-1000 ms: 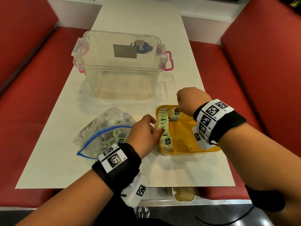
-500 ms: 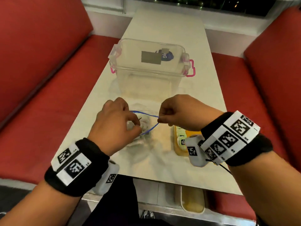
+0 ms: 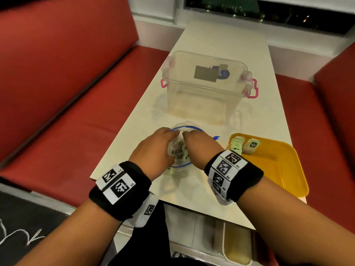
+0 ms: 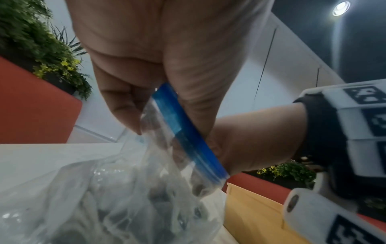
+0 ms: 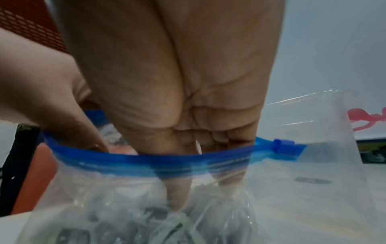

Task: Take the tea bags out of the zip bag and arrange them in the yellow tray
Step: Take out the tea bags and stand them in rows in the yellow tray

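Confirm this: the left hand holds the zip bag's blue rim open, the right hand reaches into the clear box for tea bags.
Wrong in one respect: the right hand reaches into the zip bag, not the clear box. The right wrist view shows its fingers past the blue rim. The left hand does hold that rim.

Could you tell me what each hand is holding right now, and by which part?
The left hand pinches the clear zip bag by its blue zipper rim. The right hand reaches inside; any grip is hidden.
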